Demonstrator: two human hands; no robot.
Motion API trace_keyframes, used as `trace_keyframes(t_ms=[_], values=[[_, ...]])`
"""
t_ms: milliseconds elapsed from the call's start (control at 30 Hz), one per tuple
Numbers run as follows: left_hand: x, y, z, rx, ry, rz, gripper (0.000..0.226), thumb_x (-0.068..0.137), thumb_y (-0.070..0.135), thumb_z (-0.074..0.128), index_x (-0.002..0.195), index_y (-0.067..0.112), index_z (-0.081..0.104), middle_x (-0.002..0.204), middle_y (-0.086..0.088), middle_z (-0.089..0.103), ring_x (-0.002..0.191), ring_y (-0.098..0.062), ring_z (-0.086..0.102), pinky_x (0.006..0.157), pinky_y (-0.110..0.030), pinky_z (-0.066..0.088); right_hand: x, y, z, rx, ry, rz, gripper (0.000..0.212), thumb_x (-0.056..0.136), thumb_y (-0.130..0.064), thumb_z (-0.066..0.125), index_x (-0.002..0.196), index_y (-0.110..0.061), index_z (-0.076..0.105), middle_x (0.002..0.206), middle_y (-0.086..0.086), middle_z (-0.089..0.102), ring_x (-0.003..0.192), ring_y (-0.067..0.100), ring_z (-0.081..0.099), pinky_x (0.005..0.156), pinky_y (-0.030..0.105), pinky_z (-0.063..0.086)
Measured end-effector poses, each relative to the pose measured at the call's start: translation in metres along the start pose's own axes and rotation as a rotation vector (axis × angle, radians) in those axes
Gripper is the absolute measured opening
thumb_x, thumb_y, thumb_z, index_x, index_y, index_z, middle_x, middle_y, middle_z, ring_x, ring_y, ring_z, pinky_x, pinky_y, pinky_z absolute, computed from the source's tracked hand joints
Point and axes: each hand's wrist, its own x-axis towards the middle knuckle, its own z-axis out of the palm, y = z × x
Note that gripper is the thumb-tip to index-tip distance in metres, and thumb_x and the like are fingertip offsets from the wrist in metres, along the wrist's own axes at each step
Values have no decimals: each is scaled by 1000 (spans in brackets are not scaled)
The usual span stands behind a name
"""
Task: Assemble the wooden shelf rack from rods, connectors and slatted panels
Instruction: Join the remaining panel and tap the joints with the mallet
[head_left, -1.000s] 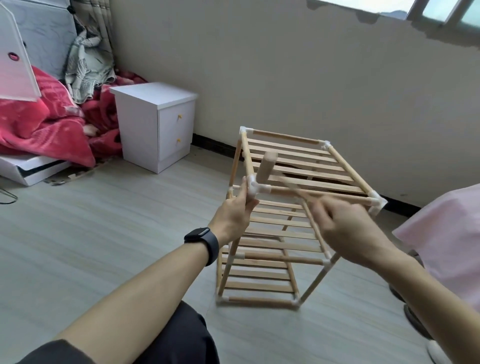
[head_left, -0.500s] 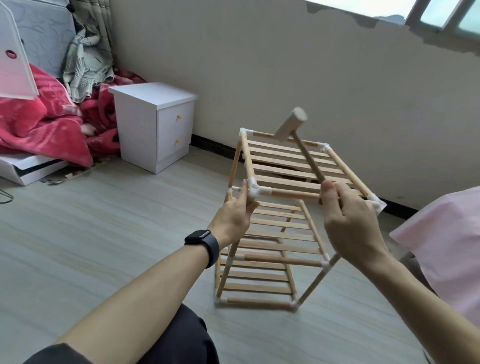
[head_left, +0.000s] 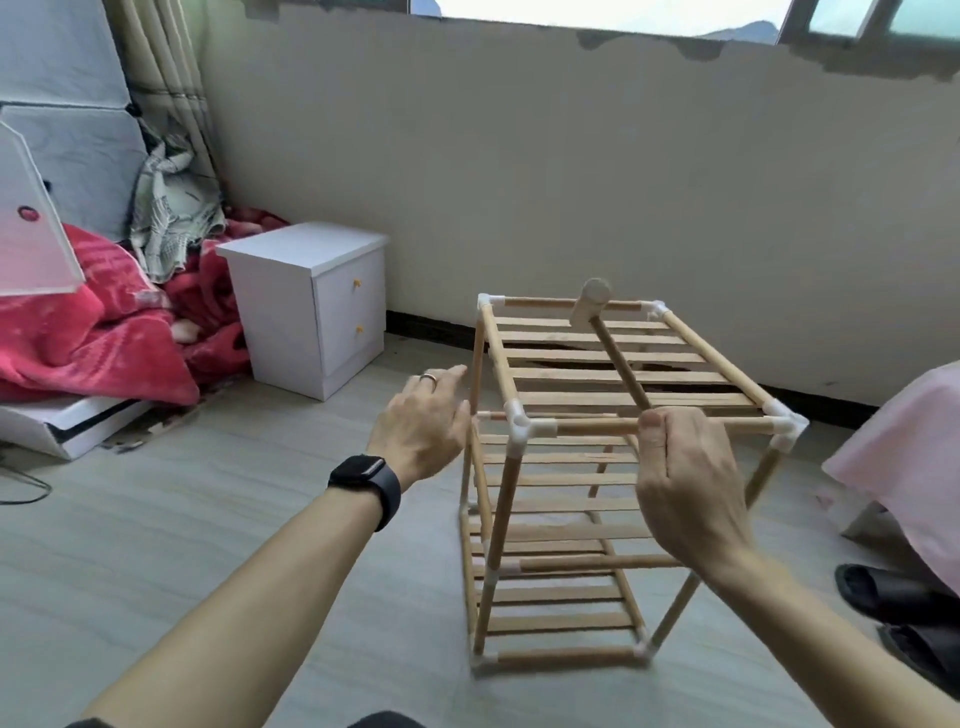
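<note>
Right grip (head_left: 685, 478) is curled tight round the handle of a small wooden mallet (head_left: 618, 358), its head over the far top rail of the tall wooden slatted shelf rack (head_left: 571, 400). Left grip (head_left: 423, 415), with a black watch (head_left: 366, 486), is flat and holds nothing, just beside the rack's left post. Rack stands on the grey floor (head_left: 208, 545), a white two-drawer cabinet (head_left: 311, 306) and red blanket (head_left: 78, 338) behind, black slippers (head_left: 893, 597) at right
</note>
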Motion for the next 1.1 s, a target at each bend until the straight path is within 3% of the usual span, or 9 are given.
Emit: trace_keyframes(t_ms=[100,200,400,500,600,767,833,933,1100], values=[[39,1,-9,267,-105,162,50,107,42,25,157,38,19,166,-2,21,151,-24,19,119,-47,25,8,9,32,-4,41,-4,37,106,-41,25,83,-23,48,74,-7,48,73,5,43,70,34,30],[64,2,-6,387,-222,262,48,107,50,13,155,50,9,169,7,3,155,-20,6,123,-52,11,16,20,53,36,104,-7,40,106,-41,25,84,-23,52,67,-10,48,68,7,46,80,36,32],[56,-2,7,305,-133,376,50,106,48,10,152,39,28,168,6,13,155,-15,2,125,-48,5,19,45,58,85,201,-14,43,107,-41,23,83,-25,55,68,-12,50,77,0,48,94,15,21],[26,12,17,95,-34,365,57,103,48,9,142,30,46,164,-3,29,154,-22,13,124,-51,11,19,56,51,27,266,-38,37,107,-34,27,78,-25,46,62,-12,42,67,4,43,84,27,26],[5,30,22,12,55,384,42,105,46,24,132,29,51,153,-10,45,148,-32,31,118,-57,22,22,76,33,-6,242,-101,32,108,-30,29,78,-29,42,61,-14,41,63,3,42,84,33,29],[-3,56,13,12,95,475,31,100,43,52,129,39,61,122,-7,60,113,-27,59,107,-57,39,39,97,-10,-39,86,-139,37,106,-24,34,71,-22,45,58,-13,44,57,6,45,70,44,44],[-3,67,7,30,86,537,30,98,40,59,127,41,65,112,-2,60,99,-21,56,95,-45,46,42,104,-27,-46,-26,-82,41,105,-31,33,73,-15,52,61,-6,51,59,16,51,66,41,44],[-4,87,3,-29,-3,519,32,95,51,56,122,41,70,105,3,54,94,-13,47,76,-33,53,45,101,-47,13,-180,181,42,108,-37,35,83,-19,63,66,-11,56,61,7,53,60,29,36],[-10,139,20,-49,-56,398,52,80,73,49,107,36,74,98,9,50,93,-8,44,71,-27,51,32,81,-70,181,3,266,37,110,-37,36,92,-23,65,86,-13,71,77,-1,66,65,16,41]])
